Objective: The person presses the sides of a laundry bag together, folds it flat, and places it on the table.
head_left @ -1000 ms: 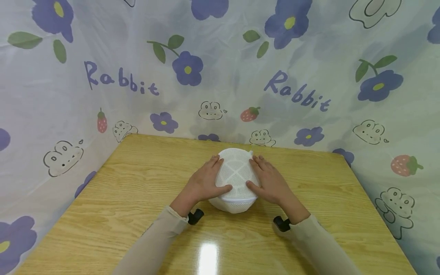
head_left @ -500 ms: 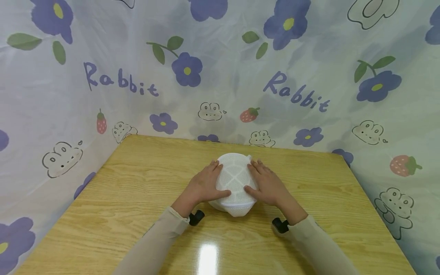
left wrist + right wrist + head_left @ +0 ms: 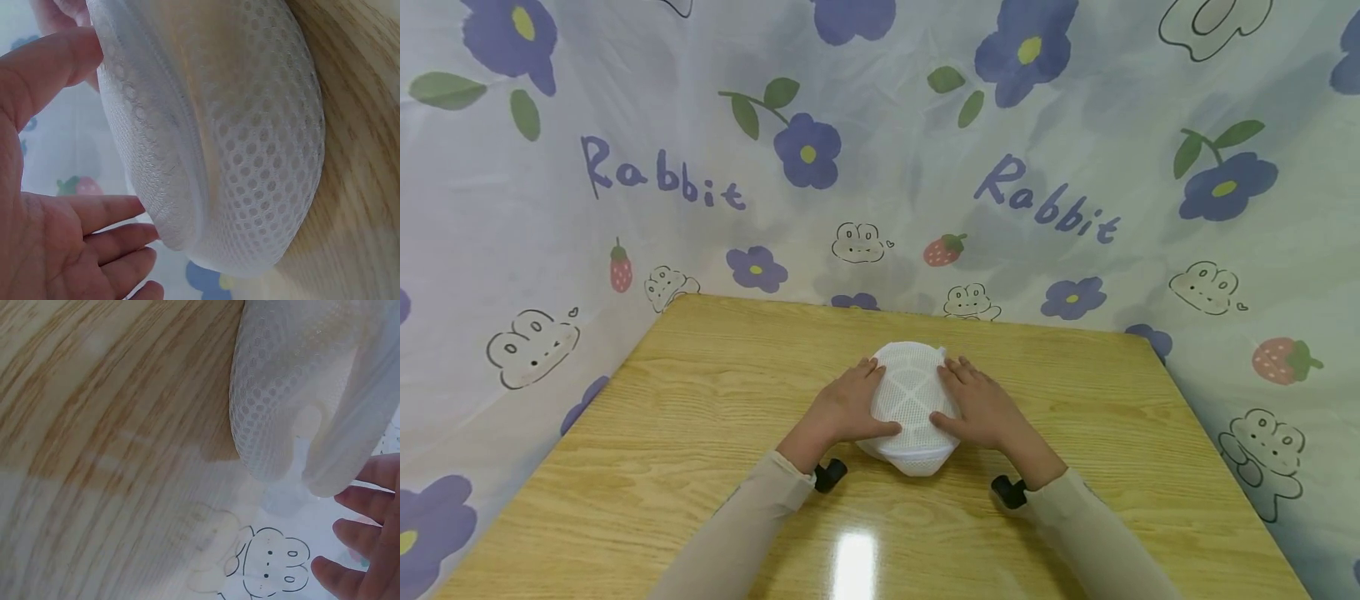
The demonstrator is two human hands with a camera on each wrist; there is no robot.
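Observation:
A white mesh laundry bag, domed and with a zip seam round its side, sits on the wooden table in the middle of the head view. My left hand lies against its left side, thumb on the near top and fingers pointing away. On the other side my right hand touches it in the same way, fingers spread. The left wrist view shows the thumb and fingertips against the honeycomb mesh. From the right wrist, the fingers meet the bag's edge. What the bag contains is hard to make out.
The wood-grain table spreads around the bag on every side. Behind it and at both sides hangs a pale cloth printed with flowers and rabbits. A black wrist mount shows under each sleeve.
The bag and both hands have shifted slightly toward me. Its top looks lower and its near end hangs a little more pointed. Both hands keep touching its sides.

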